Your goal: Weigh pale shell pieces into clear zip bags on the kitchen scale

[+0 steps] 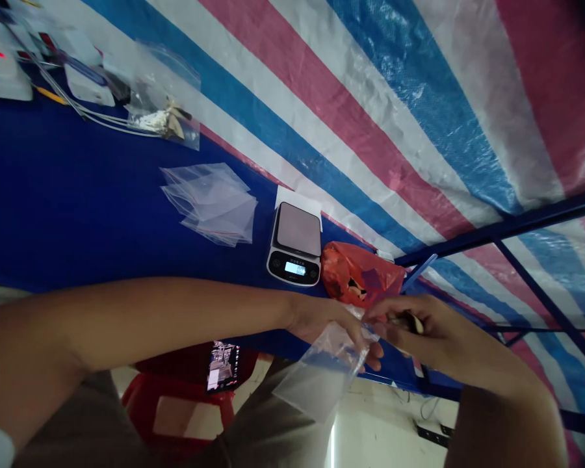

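Note:
My left hand (335, 323) grips a clear plastic zip bag (312, 383) near its mouth, and the bag hangs down over my lap. At that mouth, the fingertips of my right hand (431, 335) meet the plastic. Curled in the same hand are several small brown and cream pieces (412, 322), mostly hidden by the fingers; their kind is unclear. Just beyond both hands lies an open red plastic bag (344, 259) with similar pieces showing inside. A digital kitchen scale (298, 229) with a lit display stands left of it, its pan bare.
Flat clear zip bags (217, 205) lie fanned on the blue table (78, 195). Farther left are a bag with white and brown contents (163, 120), cables and a white device (2, 75). A phone (223, 366) rests over a red stool (143, 396). Blue metal bars (517, 227) edge the right.

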Motion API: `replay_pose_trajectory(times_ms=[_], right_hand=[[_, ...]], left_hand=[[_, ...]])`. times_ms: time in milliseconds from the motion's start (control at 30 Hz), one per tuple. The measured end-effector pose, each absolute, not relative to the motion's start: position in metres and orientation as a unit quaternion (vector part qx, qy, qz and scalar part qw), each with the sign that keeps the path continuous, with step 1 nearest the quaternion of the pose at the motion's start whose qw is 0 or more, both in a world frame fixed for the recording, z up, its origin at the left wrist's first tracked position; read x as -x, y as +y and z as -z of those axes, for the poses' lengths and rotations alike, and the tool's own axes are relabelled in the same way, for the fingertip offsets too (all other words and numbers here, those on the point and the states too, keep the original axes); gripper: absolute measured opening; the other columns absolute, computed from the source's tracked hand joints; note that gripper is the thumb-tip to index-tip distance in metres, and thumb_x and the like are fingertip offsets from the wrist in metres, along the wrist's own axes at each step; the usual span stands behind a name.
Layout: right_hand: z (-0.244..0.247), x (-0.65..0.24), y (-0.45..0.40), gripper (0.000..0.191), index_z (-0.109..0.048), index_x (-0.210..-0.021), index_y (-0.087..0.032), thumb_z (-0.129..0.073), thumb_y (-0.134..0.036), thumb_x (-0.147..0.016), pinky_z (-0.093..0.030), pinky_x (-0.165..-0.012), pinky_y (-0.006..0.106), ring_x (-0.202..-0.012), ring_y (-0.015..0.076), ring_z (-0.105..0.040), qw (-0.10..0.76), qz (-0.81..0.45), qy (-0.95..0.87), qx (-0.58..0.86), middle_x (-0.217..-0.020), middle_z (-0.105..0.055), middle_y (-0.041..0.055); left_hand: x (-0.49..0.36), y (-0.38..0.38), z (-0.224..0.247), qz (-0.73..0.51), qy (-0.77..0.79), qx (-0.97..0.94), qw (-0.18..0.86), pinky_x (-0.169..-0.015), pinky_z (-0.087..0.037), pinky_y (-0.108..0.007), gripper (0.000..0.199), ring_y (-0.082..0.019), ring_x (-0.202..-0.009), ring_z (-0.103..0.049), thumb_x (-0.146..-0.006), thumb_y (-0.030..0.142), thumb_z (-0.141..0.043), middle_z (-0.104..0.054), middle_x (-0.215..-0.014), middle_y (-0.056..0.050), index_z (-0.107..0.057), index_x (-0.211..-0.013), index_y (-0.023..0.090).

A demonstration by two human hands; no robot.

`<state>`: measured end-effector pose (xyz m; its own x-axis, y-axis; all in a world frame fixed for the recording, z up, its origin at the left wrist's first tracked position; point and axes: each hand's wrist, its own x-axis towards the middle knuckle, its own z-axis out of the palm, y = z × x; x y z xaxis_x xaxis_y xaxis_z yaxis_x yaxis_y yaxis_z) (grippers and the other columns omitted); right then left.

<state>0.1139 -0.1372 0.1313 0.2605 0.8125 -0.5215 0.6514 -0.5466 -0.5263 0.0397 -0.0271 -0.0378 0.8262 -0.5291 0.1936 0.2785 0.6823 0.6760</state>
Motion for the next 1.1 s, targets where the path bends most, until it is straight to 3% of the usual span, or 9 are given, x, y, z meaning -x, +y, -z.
replay_pose_trajectory(times_ms=[133,233,433,600,733,833,1100], right_hand=[[-0.123,-0.12,-0.157,0.011,-0.075,-0.085,-0.023,-0.065,-0.027,-0.087,-0.038,-0.053,0.023,-0.059,0.0142,-0.057,0.082,-0.414,-0.453,0.785,-0.068,-0.071,-0.0011],[-0.114,-0.12,-0.169,0.017,-0.072,-0.073,-0.021,-0.061,-0.02,-0.086,-0.035,-0.053,0.022,-0.057,0.0124,-0.053,0.072,-0.383,-0.449,0.804,-0.063,-0.068,-0.0015],[-0.101,-0.12,-0.174,0.024,-0.073,-0.081,-0.018,-0.065,-0.04,-0.088,-0.042,-0.054,0.023,-0.059,0.0137,-0.058,0.125,-0.493,-0.359,0.783,-0.069,-0.07,0.003],[-0.096,-0.12,-0.17,0.032,-0.072,-0.086,-0.017,-0.064,-0.047,-0.092,-0.042,-0.057,0.023,-0.061,0.0127,-0.057,0.108,-0.518,-0.345,0.776,-0.069,-0.069,0.0025],[-0.105,-0.125,-0.168,0.035,-0.072,-0.091,-0.018,-0.061,-0.051,-0.095,-0.046,-0.063,0.024,-0.071,0.0151,-0.063,0.131,-0.47,-0.38,0.786,-0.079,-0.071,0.0035],[-0.111,-0.126,-0.16,0.035,-0.067,-0.082,-0.018,-0.058,-0.049,-0.098,-0.045,-0.061,0.024,-0.067,0.0147,-0.064,0.119,-0.433,-0.412,0.793,-0.074,-0.068,0.0016],[-0.106,-0.114,-0.139,0.041,-0.063,-0.078,-0.021,-0.047,-0.048,-0.104,-0.045,-0.055,0.021,-0.054,0.0116,-0.062,0.045,-0.383,-0.474,0.791,-0.064,-0.066,-0.0018]], left_hand=[[-0.057,-0.035,0.034,0.299,-0.212,-0.303,0.88,-0.093,-0.056,-0.044,0.024,-0.024,-0.092,-0.07,-0.065,0.027,-0.075,-0.066,-0.082,-0.002,-0.07,-0.085,0.018],[-0.062,-0.041,0.035,0.301,-0.237,-0.284,0.879,-0.092,-0.057,-0.046,0.025,-0.024,-0.092,-0.07,-0.069,0.031,-0.077,-0.065,-0.085,-0.001,-0.07,-0.089,0.018],[-0.059,-0.046,0.054,0.329,-0.282,-0.321,0.842,-0.084,-0.059,-0.043,0.037,-0.022,-0.089,-0.07,-0.069,0.041,-0.082,-0.067,-0.104,-0.005,-0.07,-0.095,0.017],[-0.058,-0.048,0.058,0.317,-0.261,-0.327,0.851,-0.086,-0.057,-0.045,0.041,-0.021,-0.089,-0.068,-0.064,0.038,-0.087,-0.065,-0.103,-0.004,-0.07,-0.097,0.018],[-0.057,-0.046,0.055,0.313,-0.225,-0.32,0.865,-0.088,-0.057,-0.042,0.045,-0.018,-0.089,-0.069,-0.056,0.032,-0.093,-0.065,-0.098,-0.002,-0.068,-0.09,0.016],[-0.055,-0.043,0.052,0.314,-0.201,-0.324,0.87,-0.086,-0.056,-0.037,0.057,-0.016,-0.09,-0.069,-0.05,0.027,-0.096,-0.067,-0.1,0.0,-0.067,-0.098,0.019],[-0.056,-0.043,0.055,0.281,-0.233,-0.338,0.868,-0.08,-0.057,-0.033,0.055,-0.014,-0.089,-0.068,-0.053,0.028,-0.096,-0.066,-0.102,-0.001,-0.067,-0.099,0.017]])
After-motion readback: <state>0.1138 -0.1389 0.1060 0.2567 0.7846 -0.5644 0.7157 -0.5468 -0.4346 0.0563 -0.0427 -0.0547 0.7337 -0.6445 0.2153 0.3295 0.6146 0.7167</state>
